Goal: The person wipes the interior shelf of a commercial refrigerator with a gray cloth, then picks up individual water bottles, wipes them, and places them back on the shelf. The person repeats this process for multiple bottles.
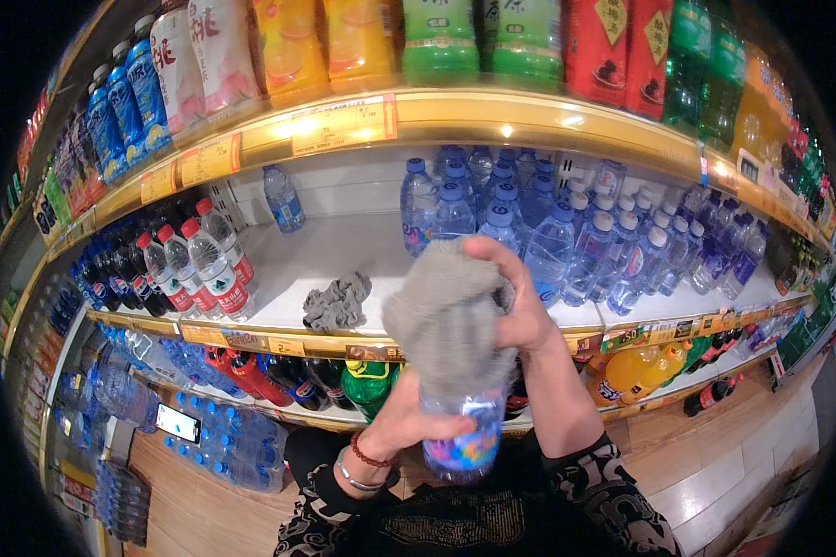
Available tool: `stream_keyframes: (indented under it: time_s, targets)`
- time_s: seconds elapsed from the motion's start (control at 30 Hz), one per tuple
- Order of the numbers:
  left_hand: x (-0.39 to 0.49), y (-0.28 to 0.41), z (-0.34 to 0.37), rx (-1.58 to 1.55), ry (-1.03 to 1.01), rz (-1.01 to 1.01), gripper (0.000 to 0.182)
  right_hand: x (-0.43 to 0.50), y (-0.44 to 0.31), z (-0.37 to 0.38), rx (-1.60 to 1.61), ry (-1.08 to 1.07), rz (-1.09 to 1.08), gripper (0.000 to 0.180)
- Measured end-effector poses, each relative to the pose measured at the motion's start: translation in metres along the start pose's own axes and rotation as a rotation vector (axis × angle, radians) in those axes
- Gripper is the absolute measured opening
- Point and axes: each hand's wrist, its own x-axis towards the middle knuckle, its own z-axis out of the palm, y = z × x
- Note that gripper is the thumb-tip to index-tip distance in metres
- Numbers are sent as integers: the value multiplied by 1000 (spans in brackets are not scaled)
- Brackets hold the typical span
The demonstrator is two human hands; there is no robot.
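My left hand [418, 418] grips the lower part of a clear plastic water bottle [463, 445] with a colourful label. My right hand [519, 299] holds a grey cloth [446, 313] draped over the bottle's top and upper body, hiding its cap. The bottle is in front of the middle shelf, near my body. A second crumpled grey cloth [336, 301] lies on the white shelf to the left of my hands. Behind my hands, water bottles with blue caps [453, 209] stand in rows on the same shelf.
Red-capped water bottles [209, 268] stand on the shelf at left, and one small bottle [283, 202] at its back. White-capped bottles [592, 244] are at right. An upper shelf edge [460, 115] overhangs. Packed water bottles [230, 442], with a phone [178, 423] on them, sit low left.
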Motion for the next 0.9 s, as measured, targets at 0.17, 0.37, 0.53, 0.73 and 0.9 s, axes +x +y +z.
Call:
stream_keyframes:
  time_s: [0.17,0.37,0.53,0.73,0.9]
  targets:
    - [-15,4,7,-501,-111,-103,91,-36,37,4,175,203,117,63]
    - [-15,1,-1,68,158,177,82,-86,24,45,-70,474,147,57]
    - [-5,-7,-3,611,548,527,80,-65,0,79,-977,206,-168,37]
    - [-7,-3,5,752,453,376,76,-23,-1,70,-913,252,-313,38]
    - [-18,-7,-7,203,234,324,110,-12,-7,58,-126,439,20,44]
